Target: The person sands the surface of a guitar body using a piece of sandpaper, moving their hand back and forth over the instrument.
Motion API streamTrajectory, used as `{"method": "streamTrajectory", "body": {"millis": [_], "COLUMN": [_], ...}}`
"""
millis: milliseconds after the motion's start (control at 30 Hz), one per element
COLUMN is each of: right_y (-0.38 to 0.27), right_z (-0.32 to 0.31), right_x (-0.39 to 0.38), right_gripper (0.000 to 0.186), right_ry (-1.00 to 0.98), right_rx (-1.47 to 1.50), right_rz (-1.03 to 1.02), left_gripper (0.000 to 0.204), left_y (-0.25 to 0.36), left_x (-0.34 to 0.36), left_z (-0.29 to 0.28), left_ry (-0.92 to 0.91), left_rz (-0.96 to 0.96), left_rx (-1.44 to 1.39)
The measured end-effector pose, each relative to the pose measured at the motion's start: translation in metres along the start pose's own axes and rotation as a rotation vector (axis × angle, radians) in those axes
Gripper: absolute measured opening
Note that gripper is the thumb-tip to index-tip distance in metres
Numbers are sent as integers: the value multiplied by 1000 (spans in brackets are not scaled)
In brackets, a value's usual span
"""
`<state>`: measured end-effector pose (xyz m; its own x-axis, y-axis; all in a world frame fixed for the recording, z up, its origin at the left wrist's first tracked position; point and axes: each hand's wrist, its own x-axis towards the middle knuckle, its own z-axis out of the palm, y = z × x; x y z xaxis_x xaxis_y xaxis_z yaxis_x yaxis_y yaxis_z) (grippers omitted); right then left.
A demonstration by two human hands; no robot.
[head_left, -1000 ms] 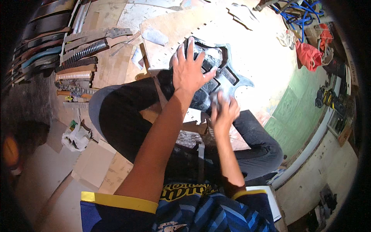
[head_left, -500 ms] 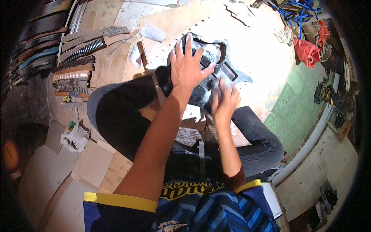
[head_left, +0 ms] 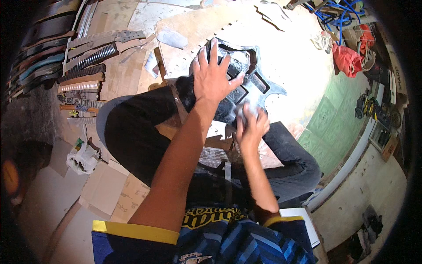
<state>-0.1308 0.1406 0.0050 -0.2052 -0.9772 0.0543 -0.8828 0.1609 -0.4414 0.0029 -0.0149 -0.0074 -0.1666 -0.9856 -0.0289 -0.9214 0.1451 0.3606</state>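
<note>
Widely spread — left hand point(head_left: 214, 81) on black guitar body point(head_left: 256, 93); right hand point(head_left: 254, 127) curled — clamped on blurred grey object point(head_left: 240, 111).

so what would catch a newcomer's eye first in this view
Likely the horned, dark guitar body in the bright centre, with the left hand spread on it and the right hand gripping a blurred pale object at its near edge. Next come the guitar necks at upper left and the red fabric bundle at upper right.

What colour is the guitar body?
The guitar body looks black and pale grey, best seen in the head view.
</note>
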Motion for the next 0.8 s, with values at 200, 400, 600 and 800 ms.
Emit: {"method": "streamTrajectory", "body": {"millis": [200,400,600,800], "right_y": [-8,-5,1,-5], "right_z": [6,1,4,3], "right_x": [17,42,-35,67], "right_gripper": [49,47,50,45], "right_ry": [48,54,-27,95], "right_rx": [22,72,25,32], "right_rz": [18,-14,21,28], "left_gripper": [69,70,71,70], "left_y": [-5,0,-3,1], "left_x": [-2,1,1,-2], "left_z": [0,0,-2,2], "left_ry": [-16,-3,-22,-19], "left_rz": [-2,15,12,30], "left_rx": [22,32,57,38]}}
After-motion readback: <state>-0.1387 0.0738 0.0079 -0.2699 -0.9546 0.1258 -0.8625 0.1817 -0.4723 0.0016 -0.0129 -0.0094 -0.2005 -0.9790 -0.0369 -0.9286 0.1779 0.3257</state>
